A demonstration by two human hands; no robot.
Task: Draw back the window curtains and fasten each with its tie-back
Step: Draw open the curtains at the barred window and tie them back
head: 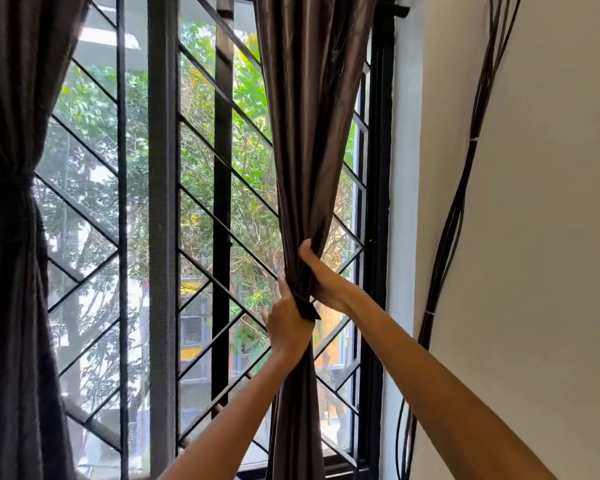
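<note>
The right curtain (309,133), dark brown and shiny, is gathered into a narrow bunch in front of the window. My right hand (321,275) grips the bunch from the right, thumb up across the folds. My left hand (286,322) is at the bunch's left side and pinches a dark tie-back strip (307,306) that crosses the fabric just below my right hand. The left curtain (11,98) hangs drawn back at the far left, cinched at its waist by its tie-back (6,176).
Behind the curtains is a black-framed window (378,202) with a diagonal metal grille (201,216) and trees outside. A bundle of dark cables (465,188) runs down the white wall on the right.
</note>
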